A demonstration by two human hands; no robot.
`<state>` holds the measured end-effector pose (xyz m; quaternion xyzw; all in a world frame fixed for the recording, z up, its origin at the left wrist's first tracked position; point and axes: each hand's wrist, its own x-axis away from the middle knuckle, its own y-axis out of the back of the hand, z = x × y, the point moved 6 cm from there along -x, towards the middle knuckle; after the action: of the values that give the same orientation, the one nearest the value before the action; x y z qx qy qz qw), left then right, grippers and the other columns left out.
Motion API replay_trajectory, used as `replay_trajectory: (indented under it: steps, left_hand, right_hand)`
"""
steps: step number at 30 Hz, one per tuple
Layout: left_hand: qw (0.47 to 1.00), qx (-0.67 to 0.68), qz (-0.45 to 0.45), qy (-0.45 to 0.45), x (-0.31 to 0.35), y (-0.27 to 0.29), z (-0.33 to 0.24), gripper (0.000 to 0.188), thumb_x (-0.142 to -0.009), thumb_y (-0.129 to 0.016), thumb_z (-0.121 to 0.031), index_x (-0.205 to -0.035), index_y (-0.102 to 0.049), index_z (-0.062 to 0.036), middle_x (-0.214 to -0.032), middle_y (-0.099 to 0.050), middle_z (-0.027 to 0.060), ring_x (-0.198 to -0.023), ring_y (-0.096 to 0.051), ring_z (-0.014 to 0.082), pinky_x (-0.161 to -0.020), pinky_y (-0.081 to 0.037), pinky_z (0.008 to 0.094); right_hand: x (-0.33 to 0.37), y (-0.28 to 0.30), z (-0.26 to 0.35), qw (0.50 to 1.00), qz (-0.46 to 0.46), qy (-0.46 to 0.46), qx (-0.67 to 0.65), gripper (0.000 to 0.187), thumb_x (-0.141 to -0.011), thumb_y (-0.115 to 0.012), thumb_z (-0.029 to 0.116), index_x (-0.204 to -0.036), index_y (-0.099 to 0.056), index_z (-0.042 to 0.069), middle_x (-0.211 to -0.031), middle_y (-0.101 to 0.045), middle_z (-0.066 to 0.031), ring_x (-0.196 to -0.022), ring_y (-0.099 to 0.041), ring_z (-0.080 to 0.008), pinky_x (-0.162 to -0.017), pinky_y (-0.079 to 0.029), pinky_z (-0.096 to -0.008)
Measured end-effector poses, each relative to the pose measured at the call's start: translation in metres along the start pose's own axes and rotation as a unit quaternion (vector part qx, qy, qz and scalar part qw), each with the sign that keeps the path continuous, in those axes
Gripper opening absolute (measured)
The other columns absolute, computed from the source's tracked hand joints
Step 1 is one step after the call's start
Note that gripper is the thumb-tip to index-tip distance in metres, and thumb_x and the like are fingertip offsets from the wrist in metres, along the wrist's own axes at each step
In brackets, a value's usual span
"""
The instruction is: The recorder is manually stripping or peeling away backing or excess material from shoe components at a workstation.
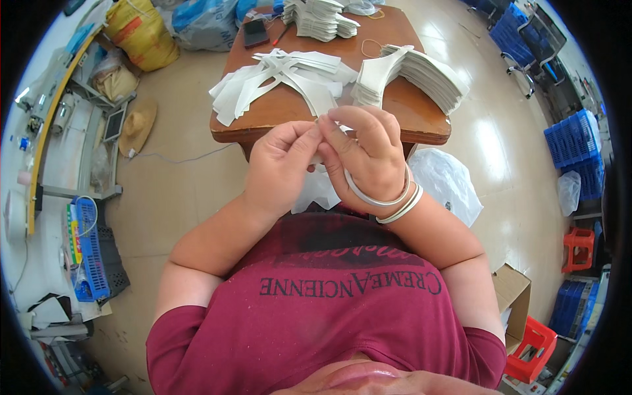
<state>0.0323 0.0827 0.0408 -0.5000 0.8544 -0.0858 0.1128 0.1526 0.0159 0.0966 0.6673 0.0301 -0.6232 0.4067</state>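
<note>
At upper centre, the left hand [280, 158] and right hand [376, 153] pinch closed, any held thing unclear. White pieces [289, 74] lie just above.

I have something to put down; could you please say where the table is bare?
The brown table is bare between the right white stack and the far right corner, and between that stack and the front edge at right. The front centre is crowded by the left white pile, left hand and right hand.
</note>
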Motion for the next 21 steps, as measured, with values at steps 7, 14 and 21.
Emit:
replay_trajectory:
  steps: [7, 14, 21]
  left_hand:
    - [0.995, 0.079, -0.032, 0.058, 0.002, -0.001, 0.006, 0.023, -0.1, -0.055, -0.019, -0.106, -0.065, -0.0003, -0.086, -0.067, 0.0009, -0.072, -0.057, 0.0057, -0.064, -0.045, 0.022]
    - [0.997, -0.075, 0.011, 0.011, -0.001, 0.001, 0.006, 0.023, -0.099, -0.055, -0.019, -0.107, -0.065, -0.0004, -0.089, -0.066, 0.0012, -0.075, -0.057, 0.0056, -0.065, -0.046, 0.0222]
    - [0.991, 0.11, -0.009, 0.074, -0.006, 0.006, 0.02, 0.019, -0.097, -0.055, -0.015, -0.103, -0.064, 0.0013, -0.087, -0.066, 0.0036, -0.073, -0.057, 0.0083, -0.065, -0.046, 0.0238]
  right_hand:
    - [0.012, -0.002, 0.008, 0.999, 0.035, 0.025, 0.028, 0.033, -0.074, -0.07, 0.011, -0.104, -0.067, -0.003, -0.111, -0.061, -0.0113, -0.098, -0.058, -0.0248, -0.082, -0.045, -0.0373]
    - [0.004, -0.001, 0.003, 0.999, 0.051, -0.003, 0.017, 0.035, -0.072, -0.072, 0.009, -0.104, -0.067, -0.003, -0.112, -0.06, -0.0101, -0.098, -0.058, -0.0246, -0.082, -0.045, -0.0369]
    - [0.016, -0.008, -0.003, 0.997, 0.062, 0.039, 0.02, 0.034, -0.071, -0.073, 0.009, -0.103, -0.068, -0.002, -0.113, -0.061, -0.009, -0.099, -0.059, -0.0231, -0.081, -0.045, -0.036]
